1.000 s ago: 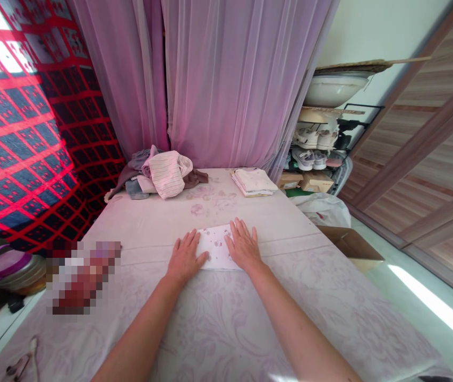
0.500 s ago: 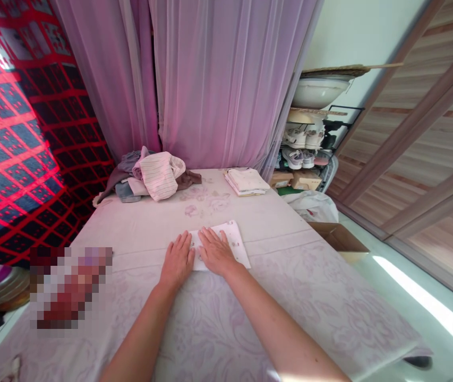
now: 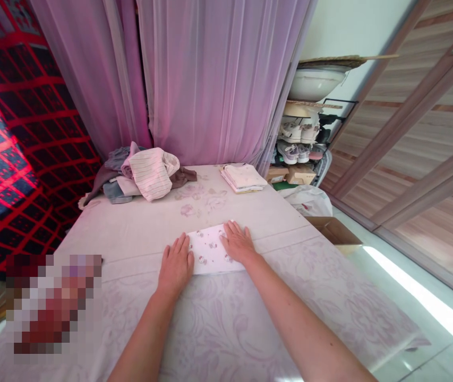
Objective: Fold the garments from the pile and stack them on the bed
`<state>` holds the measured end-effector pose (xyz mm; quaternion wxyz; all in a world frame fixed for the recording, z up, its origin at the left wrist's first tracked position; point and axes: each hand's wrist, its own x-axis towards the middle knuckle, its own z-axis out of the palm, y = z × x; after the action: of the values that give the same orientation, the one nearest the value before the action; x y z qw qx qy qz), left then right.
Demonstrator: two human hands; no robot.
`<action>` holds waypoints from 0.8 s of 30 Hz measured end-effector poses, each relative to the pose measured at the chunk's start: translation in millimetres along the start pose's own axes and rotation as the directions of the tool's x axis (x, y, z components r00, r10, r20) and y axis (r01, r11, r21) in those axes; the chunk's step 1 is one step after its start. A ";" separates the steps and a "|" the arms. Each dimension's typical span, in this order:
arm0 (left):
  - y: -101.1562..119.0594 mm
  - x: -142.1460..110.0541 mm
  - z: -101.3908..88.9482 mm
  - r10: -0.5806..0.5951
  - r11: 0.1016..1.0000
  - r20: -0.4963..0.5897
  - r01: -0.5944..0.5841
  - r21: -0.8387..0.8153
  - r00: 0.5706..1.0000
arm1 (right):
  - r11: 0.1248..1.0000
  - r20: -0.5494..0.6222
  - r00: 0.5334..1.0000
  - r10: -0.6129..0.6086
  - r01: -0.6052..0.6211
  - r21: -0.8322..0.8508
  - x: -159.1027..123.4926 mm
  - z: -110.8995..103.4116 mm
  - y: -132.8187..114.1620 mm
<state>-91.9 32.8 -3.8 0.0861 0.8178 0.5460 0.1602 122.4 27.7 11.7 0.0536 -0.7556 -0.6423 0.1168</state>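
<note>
A white folded cloth (image 3: 212, 248) with small printed figures lies flat on the floral bedspread (image 3: 218, 329). My left hand (image 3: 176, 263) rests flat along its left edge, fingers stretched out. At the opposite end, my right hand (image 3: 239, 243) lies on the right part of the cloth with its fingers spread. Between the two hands the printed middle shows. Whether the cloth is a garment I cannot tell.
Rumpled clothes (image 3: 150, 172) are heaped at the far left, and a folded stack (image 3: 243, 178) sits at the far right. A pixelated patch covers something on the left. Beyond the right edge stand a cardboard box (image 3: 332, 233) and a shoe rack (image 3: 300, 138).
My right hand has slid across the cloth to its right end, uncovering the printed middle. My left hand stays at the left edge. The view has shifted slightly.
</note>
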 end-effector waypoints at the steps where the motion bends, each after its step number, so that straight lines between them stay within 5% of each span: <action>1: 0.8 0.0 -1.1 -0.006 1.000 0.010 0.006 -0.001 1.000 | 1.000 0.006 1.000 -0.006 0.006 -0.004 1.0 -0.3 1.5; 8: 3.9 -0.6 -4.2 -0.014 1.000 0.028 0.014 0.002 0.999 | 0.998 -0.145 0.989 0.031 -0.037 -0.041 -12.5 3.2 1.2; 14: 2.7 0.0 -1.9 -0.004 1.000 0.009 0.004 -0.023 1.000 | 0.999 0.002 0.999 -0.046 0.046 -0.015 -29.6 -0.1 1.5; 19: 0.9 0.2 2.2 0.005 0.999 -0.038 -0.007 -0.039 0.999 | 0.999 -0.122 0.991 -0.049 0.052 0.015 -42.3 3.4 -25.4; 24: 2.2 -0.4 0.5 -0.009 0.998 -0.037 0.006 -0.056 0.999 | 0.995 -0.074 0.992 -0.101 0.102 0.016 -49.0 19.5 -42.5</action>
<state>-90.0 31.6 -3.6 0.0993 0.8099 0.5458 0.1904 69.6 -14.7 7.9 0.0903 -0.7252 -0.6763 0.0928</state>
